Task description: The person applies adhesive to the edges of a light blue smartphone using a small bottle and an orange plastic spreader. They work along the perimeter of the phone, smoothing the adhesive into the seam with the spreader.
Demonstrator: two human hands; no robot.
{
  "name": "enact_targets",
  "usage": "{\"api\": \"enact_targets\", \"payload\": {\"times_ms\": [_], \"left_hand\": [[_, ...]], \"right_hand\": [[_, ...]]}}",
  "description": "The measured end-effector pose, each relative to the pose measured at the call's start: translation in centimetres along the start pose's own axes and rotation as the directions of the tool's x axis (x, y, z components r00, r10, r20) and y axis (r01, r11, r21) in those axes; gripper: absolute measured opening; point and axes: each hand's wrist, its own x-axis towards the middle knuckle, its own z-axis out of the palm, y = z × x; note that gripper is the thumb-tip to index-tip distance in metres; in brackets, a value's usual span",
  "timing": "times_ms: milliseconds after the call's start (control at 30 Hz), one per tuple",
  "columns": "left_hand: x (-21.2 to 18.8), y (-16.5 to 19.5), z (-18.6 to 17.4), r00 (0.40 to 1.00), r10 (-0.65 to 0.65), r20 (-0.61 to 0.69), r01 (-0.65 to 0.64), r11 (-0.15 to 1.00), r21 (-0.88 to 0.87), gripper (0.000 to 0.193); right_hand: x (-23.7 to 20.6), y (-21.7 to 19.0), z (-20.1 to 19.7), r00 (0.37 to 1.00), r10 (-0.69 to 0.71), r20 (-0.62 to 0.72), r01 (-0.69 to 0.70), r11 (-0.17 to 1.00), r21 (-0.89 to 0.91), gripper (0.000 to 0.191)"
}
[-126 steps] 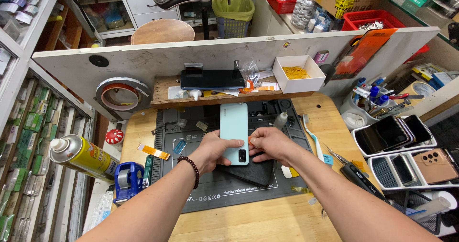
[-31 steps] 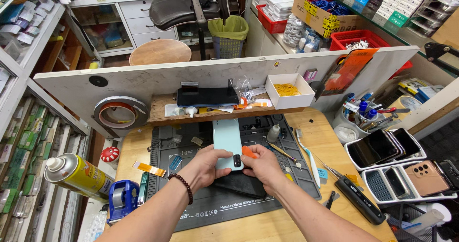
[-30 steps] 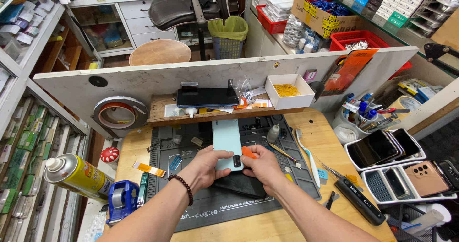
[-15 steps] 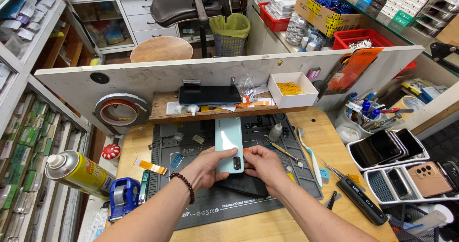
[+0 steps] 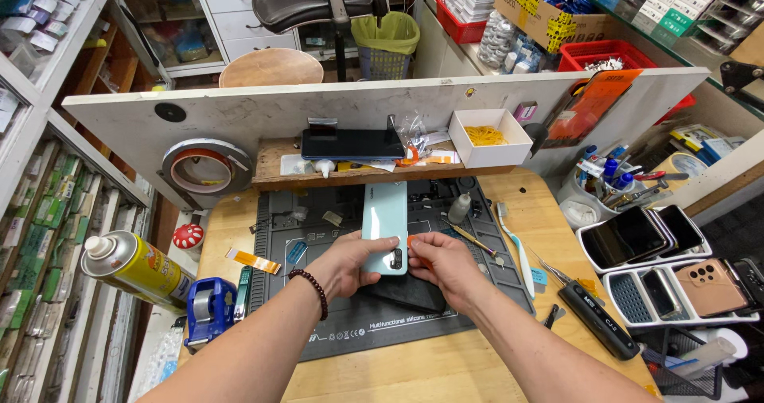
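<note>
A pale mint-green phone [image 5: 384,221] lies back side up on the dark silicone work mat [image 5: 350,331], its camera end toward me. My left hand [image 5: 350,261] grips the phone's near left edge, thumb by the camera. My right hand [image 5: 446,264] presses against the near right edge, pinching a small orange pick [image 5: 412,241] at the seam. A black pad [image 5: 410,292] lies under the phone's near end.
A wooden shelf [image 5: 278,172] carries a black phone [image 5: 352,143] and a white box of yellow bands [image 5: 486,137]. At left: spray can [image 5: 131,265], blue tape dispenser [image 5: 210,309]. At right: a white-and-blue toothbrush [image 5: 516,244], black screwdriver [image 5: 598,330], trays of phones [image 5: 676,272], pen cup [image 5: 601,184].
The phone has stayed on the mat in both hands. My right hand with the orange pick has shifted slightly along the phone's near right edge; the view has tilted a little.
</note>
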Motion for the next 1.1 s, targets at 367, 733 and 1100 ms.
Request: {"api": "enact_targets", "payload": {"times_ms": [367,733,1100], "left_hand": [[0.25,0.12,-0.04,1.000,0.001,0.014,-0.001,1.000,0.007,0.043],[-0.17,0.46,0.16,1.000,-0.018,-0.001,0.018,1.000,0.004,0.049],[-0.31,0.43,0.19,1.000,-0.014,0.002,0.014,1.000,0.001,0.049]], "right_hand": [[0.41,0.51,0.25,0.999,-0.040,-0.032,0.038,0.997,-0.064,0.018],[0.12,0.40,0.38,0.998,-0.062,-0.010,0.061,0.994,-0.088,0.019],[0.11,0.25,0.41,0.999,-0.052,-0.017,0.051,0.997,-0.060,0.018]]}}
